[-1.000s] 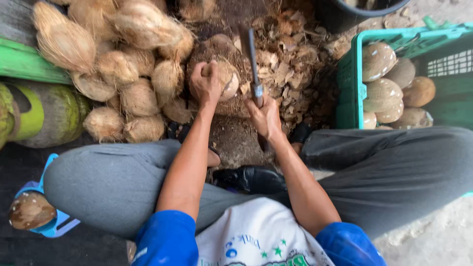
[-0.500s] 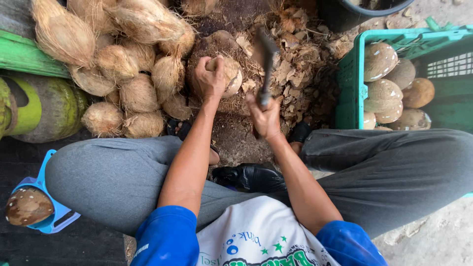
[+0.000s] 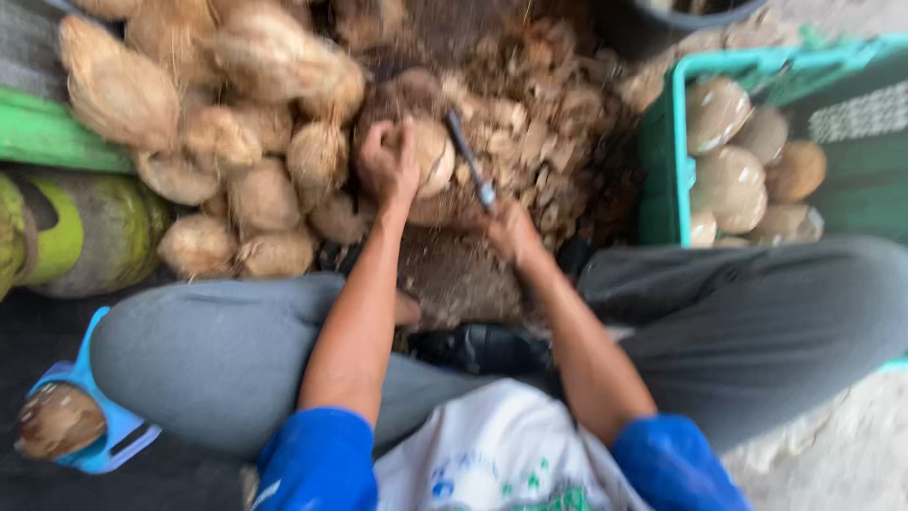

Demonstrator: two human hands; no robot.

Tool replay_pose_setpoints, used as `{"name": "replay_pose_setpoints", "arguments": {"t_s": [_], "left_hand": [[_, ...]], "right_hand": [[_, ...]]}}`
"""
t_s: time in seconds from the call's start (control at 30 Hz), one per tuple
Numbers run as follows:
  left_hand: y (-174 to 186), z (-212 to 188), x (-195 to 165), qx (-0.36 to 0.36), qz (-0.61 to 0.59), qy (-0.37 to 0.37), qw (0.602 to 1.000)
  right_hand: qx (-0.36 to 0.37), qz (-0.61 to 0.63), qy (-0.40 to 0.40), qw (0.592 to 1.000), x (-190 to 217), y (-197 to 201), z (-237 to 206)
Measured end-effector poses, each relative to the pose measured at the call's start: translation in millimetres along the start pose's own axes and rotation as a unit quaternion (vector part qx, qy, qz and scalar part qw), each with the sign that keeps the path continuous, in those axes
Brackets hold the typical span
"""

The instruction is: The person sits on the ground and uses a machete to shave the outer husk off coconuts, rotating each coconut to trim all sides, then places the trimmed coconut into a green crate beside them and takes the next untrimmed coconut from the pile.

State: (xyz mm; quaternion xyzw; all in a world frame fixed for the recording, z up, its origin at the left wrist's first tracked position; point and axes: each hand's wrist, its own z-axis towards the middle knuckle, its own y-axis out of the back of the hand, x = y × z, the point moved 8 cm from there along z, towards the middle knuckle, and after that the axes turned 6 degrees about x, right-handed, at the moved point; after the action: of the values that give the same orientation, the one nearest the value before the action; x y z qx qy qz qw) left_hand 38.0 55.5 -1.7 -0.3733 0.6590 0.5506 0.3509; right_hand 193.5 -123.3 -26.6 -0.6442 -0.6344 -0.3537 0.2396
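I sit cross-legged in grey trousers over a heap of coconut husk scraps. My left hand (image 3: 386,166) grips a partly peeled coconut (image 3: 433,156) and holds it down on a dark chopping block. My right hand (image 3: 511,229) is closed on the handle of a knife (image 3: 470,157), whose dark blade slants up and left onto the coconut's right side. The whole view is motion-blurred.
A pile of brown husked coconuts (image 3: 218,142) lies at the upper left. A green crate (image 3: 662,161) at the right holds several peeled coconuts (image 3: 733,185). A green gas cylinder (image 3: 76,232) lies at the left, and a blue scoop with a coconut (image 3: 66,426) sits by my left knee.
The knife, raised upright a second ago, has swung down and left, and its blade now meets the coconut. My left hand has kept its grip on the coconut.
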Motion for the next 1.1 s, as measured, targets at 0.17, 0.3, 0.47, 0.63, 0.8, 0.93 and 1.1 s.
{"name": "replay_pose_setpoints", "arguments": {"t_s": [0.17,0.3,0.47,0.63,0.8,0.93,1.1], "left_hand": [[6,0,-8,0.044,-0.085,-0.044,0.994],[4,-3,19,0.036,-0.096,0.126,0.987],[-12,-9,-4,0.131,-0.098,-0.006,0.987],[-1,2,8,0.043,-0.010,0.116,0.992],[0,7,13,0.027,-0.003,0.156,0.987],[0,2,17,0.018,-0.016,0.176,0.984],[-1,-1,19,0.009,-0.016,0.204,0.979]], "right_hand": [[-0.045,-0.043,0.038,0.997,8,4,-6],[-0.004,-0.073,0.044,0.996,13,-3,-16],[-0.016,-0.086,0.083,0.993,32,-1,-30],[-0.061,0.007,0.164,0.984,53,10,-43],[-0.048,0.108,0.178,0.977,54,5,-44],[-0.028,0.022,0.138,0.990,50,0,-41],[-0.064,0.128,0.237,0.961,66,9,-49]]}}
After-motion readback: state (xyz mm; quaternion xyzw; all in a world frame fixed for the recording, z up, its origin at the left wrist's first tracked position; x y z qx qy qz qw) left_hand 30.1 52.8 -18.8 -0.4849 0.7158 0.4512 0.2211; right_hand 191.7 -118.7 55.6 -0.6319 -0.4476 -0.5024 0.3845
